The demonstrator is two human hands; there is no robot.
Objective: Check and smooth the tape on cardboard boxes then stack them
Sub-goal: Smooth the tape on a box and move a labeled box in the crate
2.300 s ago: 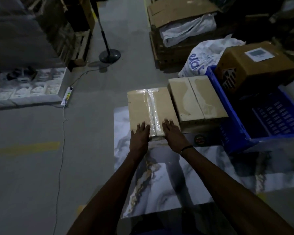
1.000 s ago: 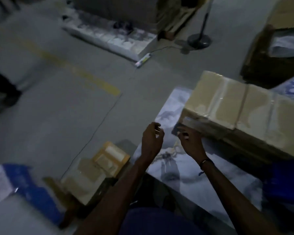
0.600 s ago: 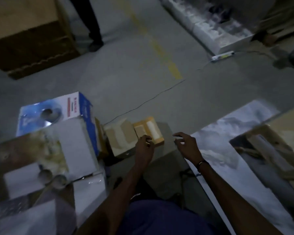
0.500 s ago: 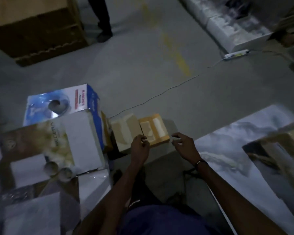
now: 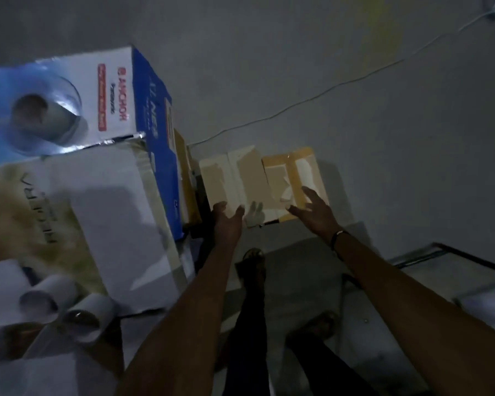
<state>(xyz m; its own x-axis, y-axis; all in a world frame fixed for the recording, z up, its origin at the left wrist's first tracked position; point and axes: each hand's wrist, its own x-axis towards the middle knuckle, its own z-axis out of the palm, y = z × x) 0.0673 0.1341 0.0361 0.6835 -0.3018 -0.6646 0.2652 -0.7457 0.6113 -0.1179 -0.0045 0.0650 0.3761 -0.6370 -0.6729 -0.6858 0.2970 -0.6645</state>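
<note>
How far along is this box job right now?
Done: nothing here shows a finished stack. In hand: both hands are open, reaching for two small boxes on the floor, the left hand at the pale box, the right hand over the yellow box; neither grips yet. Left: lifting them, checking the tape, stacking.

Both arms extended forward and down, roughly parallel. Left hand point(image 5: 226, 221) open, fingers relaxed. Right hand point(image 5: 315, 211) open, fingers point(image 5: 307, 192) spread; dark band at wrist.
</note>
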